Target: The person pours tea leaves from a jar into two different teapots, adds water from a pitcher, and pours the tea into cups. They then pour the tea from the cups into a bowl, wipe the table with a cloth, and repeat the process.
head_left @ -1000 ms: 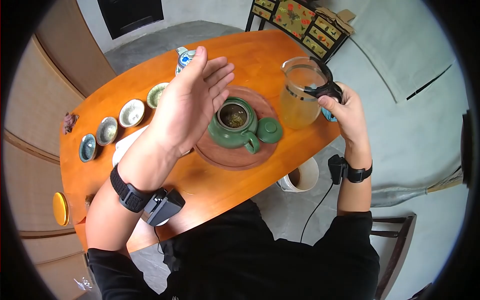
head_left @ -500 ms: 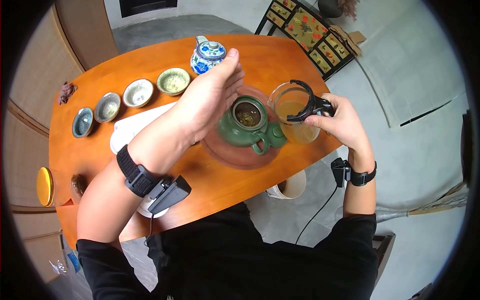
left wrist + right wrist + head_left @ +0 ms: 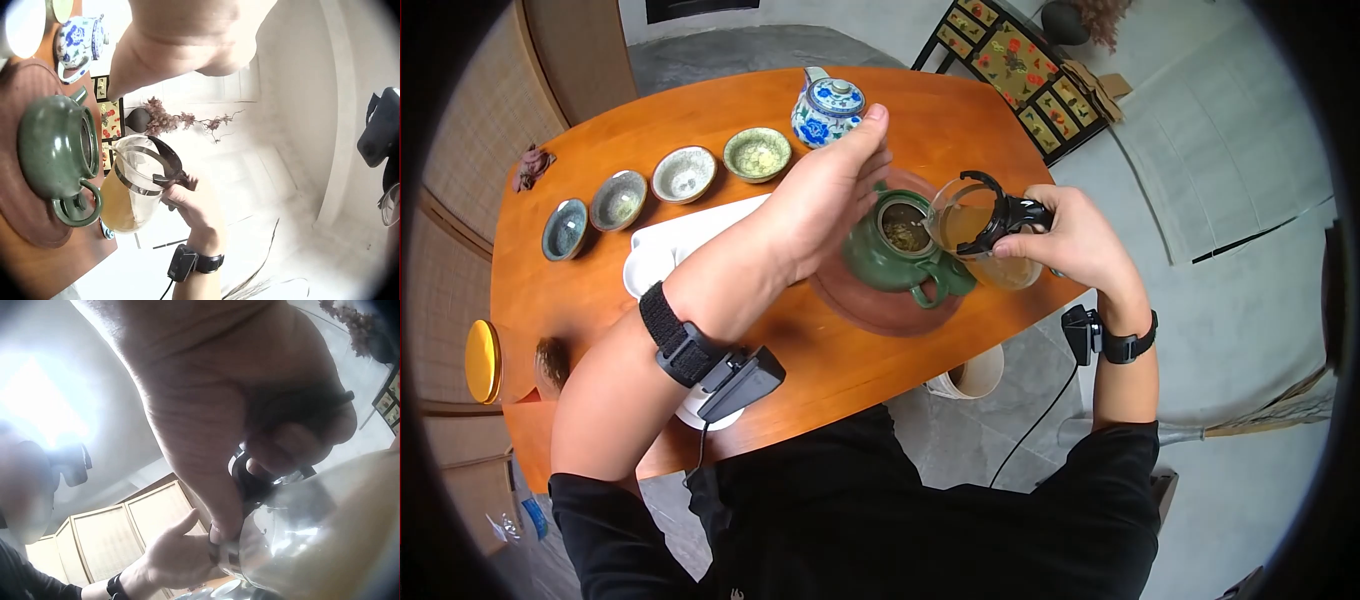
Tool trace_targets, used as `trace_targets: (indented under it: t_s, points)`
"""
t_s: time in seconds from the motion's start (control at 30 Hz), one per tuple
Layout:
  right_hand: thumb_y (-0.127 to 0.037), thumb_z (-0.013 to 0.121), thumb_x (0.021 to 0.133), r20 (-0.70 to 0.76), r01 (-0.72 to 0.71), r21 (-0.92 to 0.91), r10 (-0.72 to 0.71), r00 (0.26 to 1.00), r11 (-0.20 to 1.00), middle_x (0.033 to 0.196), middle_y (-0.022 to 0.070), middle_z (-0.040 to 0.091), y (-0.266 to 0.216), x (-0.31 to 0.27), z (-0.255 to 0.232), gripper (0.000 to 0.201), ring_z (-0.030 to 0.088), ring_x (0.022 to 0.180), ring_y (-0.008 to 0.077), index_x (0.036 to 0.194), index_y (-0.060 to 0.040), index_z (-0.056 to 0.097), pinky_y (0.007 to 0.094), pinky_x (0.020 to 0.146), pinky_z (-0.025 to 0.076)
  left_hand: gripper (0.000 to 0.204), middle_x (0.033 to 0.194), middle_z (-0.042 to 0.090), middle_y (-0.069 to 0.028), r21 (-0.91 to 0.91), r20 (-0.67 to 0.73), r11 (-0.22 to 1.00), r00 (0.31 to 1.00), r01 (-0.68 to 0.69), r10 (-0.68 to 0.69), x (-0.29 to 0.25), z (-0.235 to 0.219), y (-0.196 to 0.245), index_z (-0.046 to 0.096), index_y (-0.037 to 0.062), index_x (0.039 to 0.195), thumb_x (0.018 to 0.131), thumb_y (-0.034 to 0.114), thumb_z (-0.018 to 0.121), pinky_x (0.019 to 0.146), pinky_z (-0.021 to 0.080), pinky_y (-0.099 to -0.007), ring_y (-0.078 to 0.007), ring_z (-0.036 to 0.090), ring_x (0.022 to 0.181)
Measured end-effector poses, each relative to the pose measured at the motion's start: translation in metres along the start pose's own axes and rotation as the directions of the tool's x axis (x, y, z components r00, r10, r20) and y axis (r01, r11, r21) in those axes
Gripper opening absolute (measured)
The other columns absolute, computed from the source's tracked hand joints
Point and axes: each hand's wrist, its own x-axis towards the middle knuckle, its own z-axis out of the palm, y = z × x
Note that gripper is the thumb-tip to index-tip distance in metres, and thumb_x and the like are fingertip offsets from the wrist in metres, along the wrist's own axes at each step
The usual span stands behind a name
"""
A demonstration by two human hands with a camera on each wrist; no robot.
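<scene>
My right hand (image 3: 1085,240) grips the black handle (image 3: 1025,213) of a glass pitcher (image 3: 119,203) that holds cloudy yellow liquid. The pitcher is tilted left, its spout right at the open mouth of a green teapot (image 3: 870,258). Wet leaves (image 3: 908,238) show inside the teapot, which sits on a round reddish-brown board (image 3: 850,303). Its green lid (image 3: 962,280) lies on the right, partly behind the teapot's handle. My left hand (image 3: 825,205) is held over the table to the left of the teapot, thumb up, fingers straight, holding nothing.
A blue-and-white teapot (image 3: 825,118) stands behind my left hand. Several small cups (image 3: 684,175) line the table's left side beside a white tray (image 3: 650,262). A yellow-lidded jar (image 3: 482,360) is near the left edge. A white bucket (image 3: 980,375) stands below the front edge.
My right hand has brought the pitcher left and tipped it towards the green teapot's mouth. My left hand stays beside the teapot, fingers straight. The head view has shifted.
</scene>
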Motion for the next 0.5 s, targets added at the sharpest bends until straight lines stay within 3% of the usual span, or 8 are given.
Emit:
trace_targets:
  t_s: [0.5]
  points:
    - [-0.033, 0.092, 0.068, 0.038, -0.010, -0.108, 0.014, 0.999, 0.994, 0.066, 0.0105, 0.063, -0.007, 0.008, 0.001, 0.046, 0.059, 0.061, 0.0180, 0.082, 0.0045, 0.069, 0.0340, 0.061, 0.049, 0.104, 0.154, 0.034, -0.0250, -0.033, -0.001, 0.999, 1.000, -0.005, 0.005, -0.001, -0.012, -0.005, 0.019, -0.0139, 0.154, 0.097, 0.064, 0.058, 0.124, 0.027, -0.0369, -0.0287, 0.034, 0.147]
